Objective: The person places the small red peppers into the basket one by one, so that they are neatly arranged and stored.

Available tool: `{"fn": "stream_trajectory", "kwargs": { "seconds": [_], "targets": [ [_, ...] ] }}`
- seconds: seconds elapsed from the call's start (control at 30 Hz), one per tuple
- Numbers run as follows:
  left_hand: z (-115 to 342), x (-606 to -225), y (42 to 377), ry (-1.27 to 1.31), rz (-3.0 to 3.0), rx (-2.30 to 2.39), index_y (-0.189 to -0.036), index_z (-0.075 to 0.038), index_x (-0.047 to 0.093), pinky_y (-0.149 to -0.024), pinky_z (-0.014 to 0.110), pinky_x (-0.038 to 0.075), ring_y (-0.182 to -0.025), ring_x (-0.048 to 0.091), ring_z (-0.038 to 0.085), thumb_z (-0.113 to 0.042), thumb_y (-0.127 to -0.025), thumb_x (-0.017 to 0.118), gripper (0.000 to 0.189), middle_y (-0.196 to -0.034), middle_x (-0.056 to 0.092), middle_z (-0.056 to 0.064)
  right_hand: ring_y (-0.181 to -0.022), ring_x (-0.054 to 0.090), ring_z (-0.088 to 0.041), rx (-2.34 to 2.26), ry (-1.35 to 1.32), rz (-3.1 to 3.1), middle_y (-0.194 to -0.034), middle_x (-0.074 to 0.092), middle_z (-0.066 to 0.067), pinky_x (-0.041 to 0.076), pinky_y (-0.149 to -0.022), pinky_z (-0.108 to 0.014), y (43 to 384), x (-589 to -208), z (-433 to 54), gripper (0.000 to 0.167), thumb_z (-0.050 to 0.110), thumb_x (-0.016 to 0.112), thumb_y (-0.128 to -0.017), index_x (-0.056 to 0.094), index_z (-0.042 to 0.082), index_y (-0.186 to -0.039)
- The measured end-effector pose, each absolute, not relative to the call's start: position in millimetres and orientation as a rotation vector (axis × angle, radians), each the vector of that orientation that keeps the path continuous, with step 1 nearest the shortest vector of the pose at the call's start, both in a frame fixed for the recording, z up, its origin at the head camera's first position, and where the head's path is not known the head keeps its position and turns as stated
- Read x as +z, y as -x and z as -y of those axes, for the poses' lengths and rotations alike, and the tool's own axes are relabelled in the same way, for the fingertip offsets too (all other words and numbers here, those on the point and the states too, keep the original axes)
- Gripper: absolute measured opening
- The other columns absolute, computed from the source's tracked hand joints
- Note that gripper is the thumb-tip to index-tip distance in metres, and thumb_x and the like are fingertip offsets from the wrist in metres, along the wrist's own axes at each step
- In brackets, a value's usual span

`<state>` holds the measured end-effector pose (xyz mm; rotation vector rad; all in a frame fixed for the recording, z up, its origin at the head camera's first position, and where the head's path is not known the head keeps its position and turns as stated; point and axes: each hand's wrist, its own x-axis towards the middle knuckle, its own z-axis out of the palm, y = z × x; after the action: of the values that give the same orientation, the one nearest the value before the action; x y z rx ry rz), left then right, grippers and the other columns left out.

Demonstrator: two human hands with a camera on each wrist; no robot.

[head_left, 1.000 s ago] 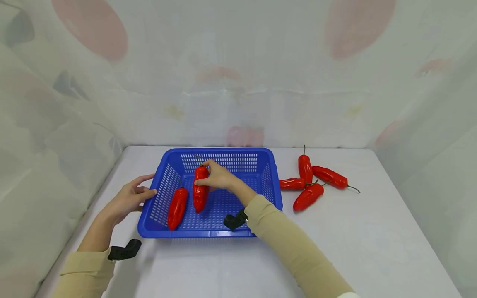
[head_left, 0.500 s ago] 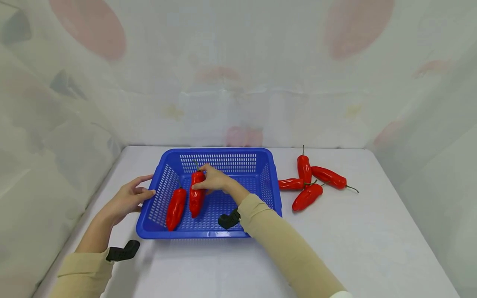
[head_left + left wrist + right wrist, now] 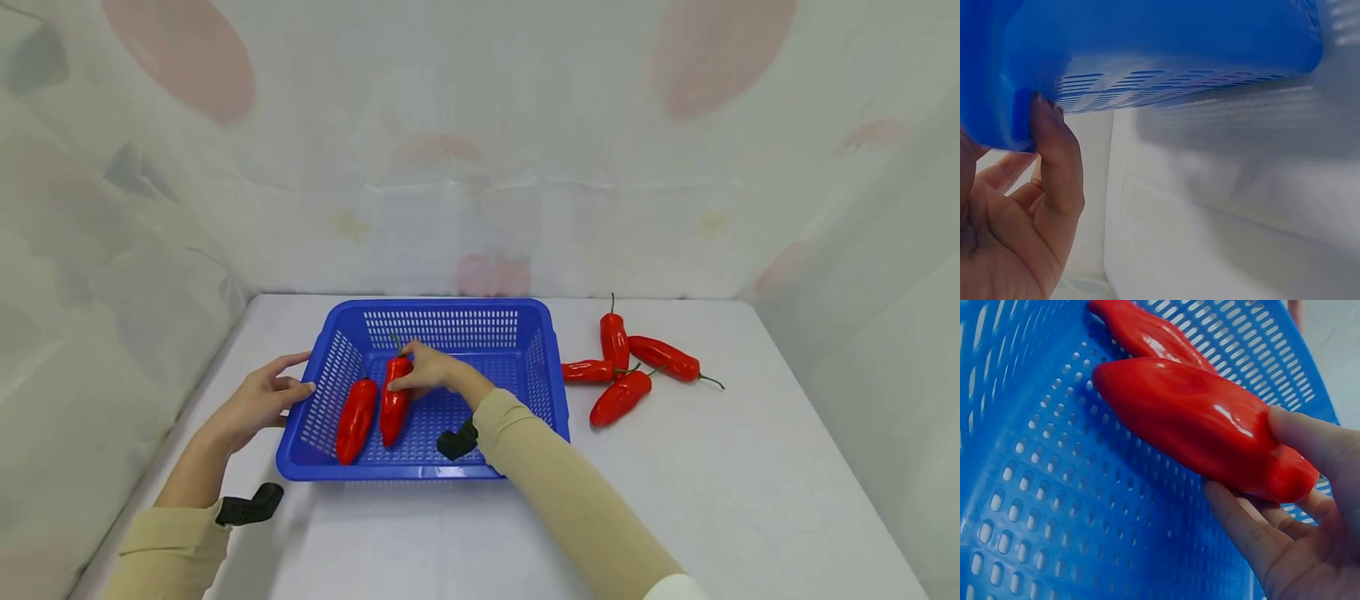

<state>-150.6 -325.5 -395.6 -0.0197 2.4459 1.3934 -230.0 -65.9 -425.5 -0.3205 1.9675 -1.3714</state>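
Note:
A blue plastic basket (image 3: 442,472) with slotted walls sits on the white table. My left hand (image 3: 258,400) grips its left rim; in the left wrist view the fingers (image 3: 1060,162) curl under the rim's edge. Inside the basket, my right hand (image 3: 431,371) holds a glossy red chili pepper (image 3: 394,404) by its stem end, thumb on one side and fingers on the other. The pepper's tip points toward the basket's near side. Just left of it, another red chili pepper (image 3: 357,421) lies on the basket floor, partly behind the held one in the right wrist view.
Right of the basket, several red chili peppers (image 3: 621,398) lie bunched on the table (image 3: 735,483), one close against the basket's wall. A pale patterned curtain (image 3: 600,167) hangs behind and along both sides of the table.
My right hand has moved the held chili pepper slightly left and nearer to me, lower in the basket, close beside the other pepper. My left hand stays on the rim.

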Motion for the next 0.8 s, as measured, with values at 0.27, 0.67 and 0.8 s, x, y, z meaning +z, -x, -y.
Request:
{"fn": "stream_trajectory", "kwargs": {
  "seconds": [0.27,0.67,0.8],
  "targets": [
    [325.1,-395.7,150.7,0.029,-2.445,1.387,-0.148,-0.012,0.014,-0.071,0.043,0.056,-0.08,0.064,0.023,-0.024,-0.093,0.055,0.07,-0.097,0.059,0.02,-0.086,0.06,-0.021,-1.219,0.394,-2.051,-0.11,0.054,-0.013,0.056,-0.075,-0.036,229.7,-432.7,65.2,0.065,0.016,0.071,-0.081,0.034,0.005,-0.133],
    [322.1,-394.1,150.7,0.042,-2.441,1.375,-0.149,-0.013,0.013,-0.073,0.045,0.055,-0.08,0.064,0.023,-0.024,-0.093,0.055,0.071,-0.099,0.058,0.021,-0.069,0.061,-0.024,-1.046,0.412,-2.076,-0.086,0.057,-0.01,0.057,-0.066,-0.036,223.0,-430.1,65.9,0.061,0.024,0.067,-0.084,0.036,0.007,-0.134],
    [322.7,-394.2,150.9,0.052,-2.447,1.361,-0.149,-0.014,0.012,-0.072,0.044,0.056,-0.081,0.064,0.023,-0.025,-0.093,0.055,0.071,-0.1,0.058,0.021,-0.073,0.064,-0.028,-1.045,0.383,-2.031,-0.092,0.056,-0.011,0.057,-0.065,-0.039,221.8,-432.5,66.8,0.064,0.026,0.066,-0.085,0.033,0.006,-0.135]
  ]
}}
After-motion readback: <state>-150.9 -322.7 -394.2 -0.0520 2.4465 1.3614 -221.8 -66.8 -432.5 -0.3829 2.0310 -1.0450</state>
